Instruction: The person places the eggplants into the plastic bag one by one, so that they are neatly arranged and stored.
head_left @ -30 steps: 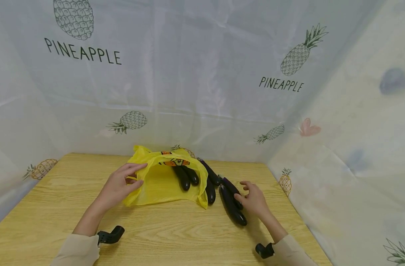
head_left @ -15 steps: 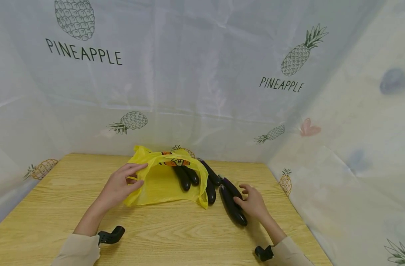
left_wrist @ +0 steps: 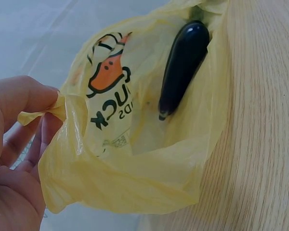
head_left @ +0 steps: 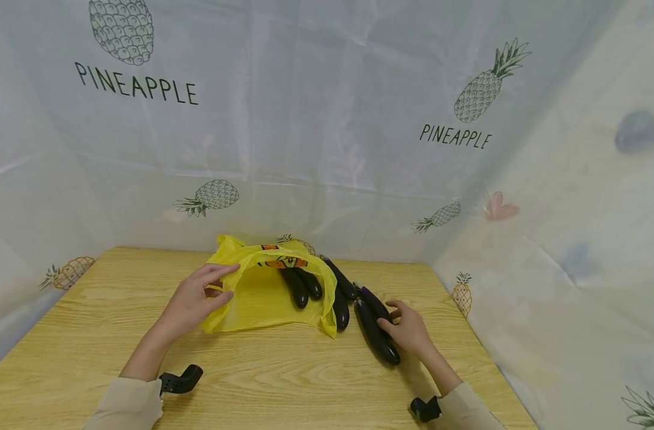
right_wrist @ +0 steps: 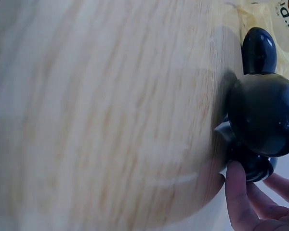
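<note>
My left hand pinches the left rim of a yellow plastic bag, holding its mouth towards me. In the left wrist view, thumb and fingers grip a twisted strip of the bag. Two dark eggplants lie inside. On the right, my right hand has thumb and fingers around the lower end of an eggplant. Another eggplant lies against it on the near left side. In the right wrist view, a fingertip presses the lower eggplant, partly hidden behind a bigger-looking one.
Two more eggplants lie just right of the bag, one further back and one at the bag's edge. Everything rests on a wood-grain table. A pineapple-printed sheet stands behind and at the sides.
My right hand has come down a little and its fingers have closed in around the eggplant. The left hand and the bag stay in place.
</note>
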`<state>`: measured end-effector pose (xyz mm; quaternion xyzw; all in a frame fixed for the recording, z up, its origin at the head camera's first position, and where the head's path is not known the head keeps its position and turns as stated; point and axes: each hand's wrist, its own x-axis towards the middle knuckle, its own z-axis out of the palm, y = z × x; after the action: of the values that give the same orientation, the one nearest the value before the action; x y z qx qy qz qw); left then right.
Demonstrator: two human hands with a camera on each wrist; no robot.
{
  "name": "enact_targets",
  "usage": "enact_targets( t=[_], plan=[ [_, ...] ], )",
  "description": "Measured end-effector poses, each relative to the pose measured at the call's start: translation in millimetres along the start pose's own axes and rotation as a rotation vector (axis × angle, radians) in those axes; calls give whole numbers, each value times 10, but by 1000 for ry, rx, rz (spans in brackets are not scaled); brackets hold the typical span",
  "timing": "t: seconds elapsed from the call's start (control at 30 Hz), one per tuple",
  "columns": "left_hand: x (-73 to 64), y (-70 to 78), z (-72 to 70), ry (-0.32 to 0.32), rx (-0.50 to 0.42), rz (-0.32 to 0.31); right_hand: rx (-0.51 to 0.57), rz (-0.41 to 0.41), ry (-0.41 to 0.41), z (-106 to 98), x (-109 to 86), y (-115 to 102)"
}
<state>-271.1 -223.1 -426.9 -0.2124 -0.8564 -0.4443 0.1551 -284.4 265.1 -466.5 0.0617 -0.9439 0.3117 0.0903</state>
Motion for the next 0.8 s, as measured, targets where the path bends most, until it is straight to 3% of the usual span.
enact_targets(
  t=[0.6, 0.8],
  plan=[
    [13, -29, 11, -8, -4, -8, -12, 22, -61, -36, 40, 11],
    [14, -26, 13, -7, 13, -7, 40, 48, -54, -23, 39, 24]
  ],
)
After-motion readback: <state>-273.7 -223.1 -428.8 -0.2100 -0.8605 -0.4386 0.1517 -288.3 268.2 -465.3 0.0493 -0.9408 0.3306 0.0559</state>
